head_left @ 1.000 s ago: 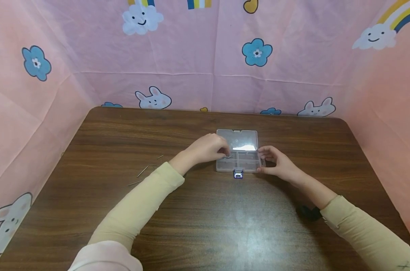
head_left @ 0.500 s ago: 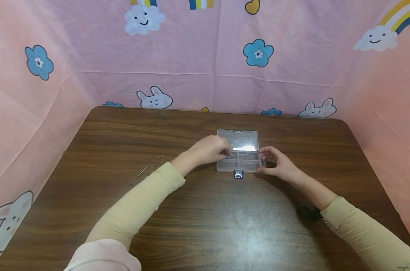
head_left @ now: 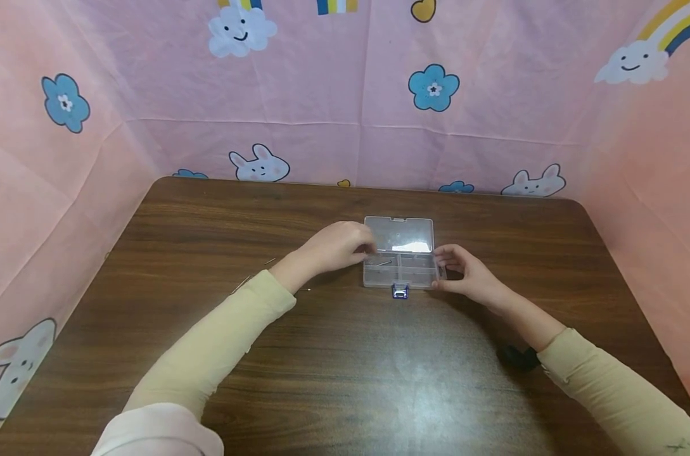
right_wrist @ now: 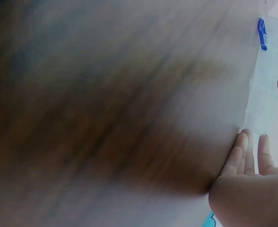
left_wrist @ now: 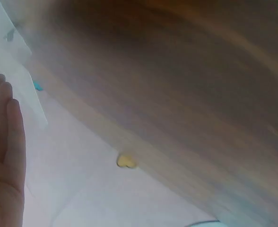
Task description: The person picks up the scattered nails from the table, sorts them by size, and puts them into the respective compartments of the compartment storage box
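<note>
Case (head_left: 417, 277), lid (head_left: 400, 232) back, metal pin (head_left: 384, 263) inside; left hand (head_left: 336, 247) at left edge, thumb and fingers apart; right hand (head_left: 471, 273) touching right end, digits parted

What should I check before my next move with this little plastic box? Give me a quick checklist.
1. Lid open: ok, it is folded back on the far side of the plastic box.
2. Box steadied: ok, the right hand is at its right end.
3. Metal pin inside: ok, it lies in the far-left compartment.
4. Left hand free: ok, no piece shows in it, and its fingers look extended in the left wrist view.
5. All pieces boxed: not ok, thin metal pieces lie on the table.
6. Number remaining: cannot tell, the left sleeve may hide some.
</note>
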Demonstrator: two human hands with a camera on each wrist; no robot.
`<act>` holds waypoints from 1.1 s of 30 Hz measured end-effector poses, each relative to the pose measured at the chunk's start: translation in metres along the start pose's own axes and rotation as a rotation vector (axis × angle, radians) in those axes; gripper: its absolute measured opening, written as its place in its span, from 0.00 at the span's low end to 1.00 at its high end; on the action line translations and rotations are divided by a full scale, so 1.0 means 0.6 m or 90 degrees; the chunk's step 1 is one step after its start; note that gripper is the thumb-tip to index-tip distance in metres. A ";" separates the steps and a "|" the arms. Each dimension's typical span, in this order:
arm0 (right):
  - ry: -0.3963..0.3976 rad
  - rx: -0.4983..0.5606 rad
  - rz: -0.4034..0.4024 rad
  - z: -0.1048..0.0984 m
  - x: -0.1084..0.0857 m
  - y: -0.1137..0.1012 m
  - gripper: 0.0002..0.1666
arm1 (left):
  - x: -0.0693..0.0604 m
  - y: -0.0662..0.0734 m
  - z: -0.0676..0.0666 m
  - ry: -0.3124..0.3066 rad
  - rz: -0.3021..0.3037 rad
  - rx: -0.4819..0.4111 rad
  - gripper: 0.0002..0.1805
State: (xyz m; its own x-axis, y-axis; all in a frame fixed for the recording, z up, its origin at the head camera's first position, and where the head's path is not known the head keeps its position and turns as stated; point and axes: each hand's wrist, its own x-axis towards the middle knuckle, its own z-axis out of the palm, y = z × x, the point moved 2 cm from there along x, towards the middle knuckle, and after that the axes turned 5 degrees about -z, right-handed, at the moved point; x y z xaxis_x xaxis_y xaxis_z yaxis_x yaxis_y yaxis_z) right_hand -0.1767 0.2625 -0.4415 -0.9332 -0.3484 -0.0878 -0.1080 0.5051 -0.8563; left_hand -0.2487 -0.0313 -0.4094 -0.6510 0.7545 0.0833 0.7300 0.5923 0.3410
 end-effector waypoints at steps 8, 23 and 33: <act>0.002 -0.003 -0.007 -0.001 0.001 -0.001 0.37 | -0.036 -0.030 -0.028 0.013 -0.032 -0.008 0.07; -0.001 -0.004 -0.008 -0.002 0.001 -0.003 0.36 | -0.105 -0.082 -0.056 0.017 -0.089 -0.042 0.07; -0.003 0.000 0.000 -0.002 0.001 -0.004 0.37 | -0.146 -0.100 -0.052 0.007 -0.112 -0.072 0.07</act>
State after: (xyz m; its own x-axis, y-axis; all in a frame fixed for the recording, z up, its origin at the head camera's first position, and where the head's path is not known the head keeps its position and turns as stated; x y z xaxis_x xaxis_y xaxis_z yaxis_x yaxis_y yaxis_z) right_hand -0.1775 0.2620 -0.4391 -0.9315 -0.3526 -0.0897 -0.1085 0.5044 -0.8566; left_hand -0.2420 -0.1421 -0.4080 -0.7689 0.6389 0.0236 0.5774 0.6781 0.4548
